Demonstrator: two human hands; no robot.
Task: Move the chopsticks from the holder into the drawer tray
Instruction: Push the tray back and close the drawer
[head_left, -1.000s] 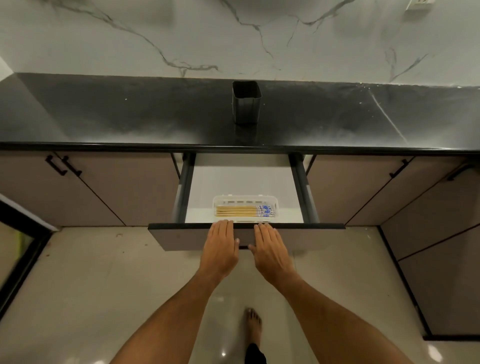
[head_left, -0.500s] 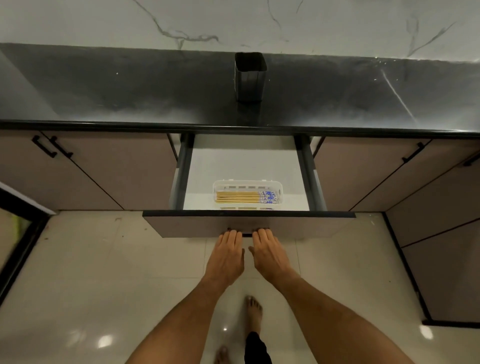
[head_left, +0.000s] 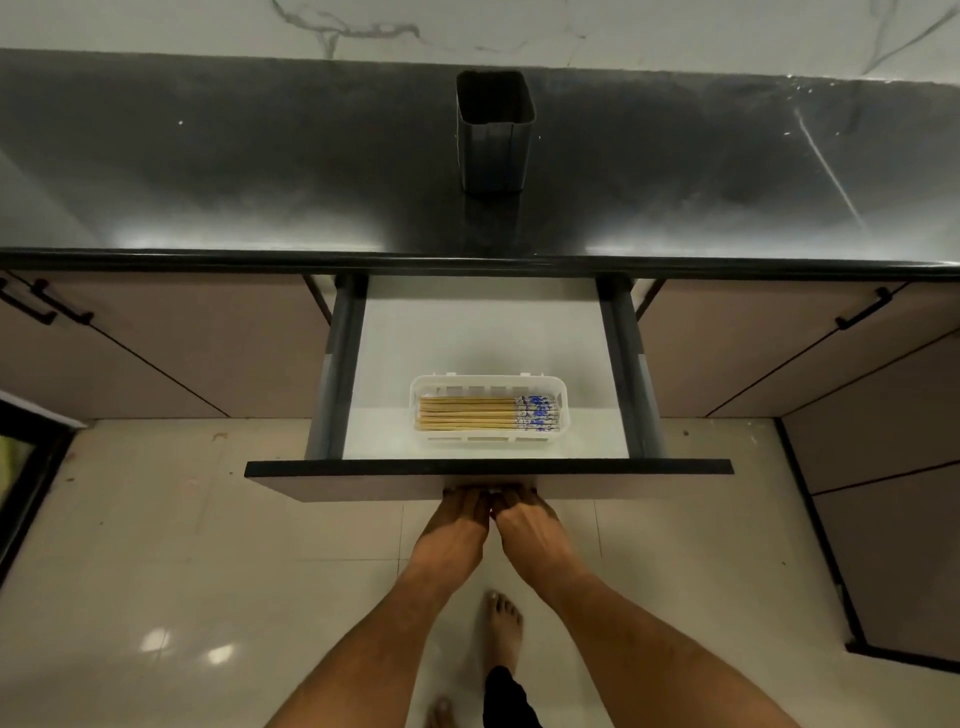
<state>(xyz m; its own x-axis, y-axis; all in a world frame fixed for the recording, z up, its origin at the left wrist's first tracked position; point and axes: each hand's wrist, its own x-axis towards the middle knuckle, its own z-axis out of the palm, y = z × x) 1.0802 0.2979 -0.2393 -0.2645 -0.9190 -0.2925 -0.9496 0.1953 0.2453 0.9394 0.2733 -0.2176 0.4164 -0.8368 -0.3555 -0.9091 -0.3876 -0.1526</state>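
Observation:
Several wooden chopsticks (head_left: 467, 414) with blue-and-white patterned ends lie side by side in a white plastic tray (head_left: 564, 410) inside the open drawer (head_left: 483, 332). The dark square holder (head_left: 494, 135) stands upright on the black countertop, and no chopsticks show above its rim. My left hand (head_left: 457, 525) and my right hand (head_left: 527, 527) sit side by side at the lower edge of the drawer front (head_left: 363, 480). Their fingers curl under that edge, and the fingertips are lost in shadow there.
The black countertop edge (head_left: 208, 257) overhangs the drawer's back. Closed cabinet doors with black handles (head_left: 862, 312) flank the drawer. Glossy floor tiles (head_left: 208, 571) and my bare feet (head_left: 503, 623) lie below.
Both hands slid down from lying flat on the drawer front to hooking under its lower edge. More of the drawer floor and the whole tray now show.

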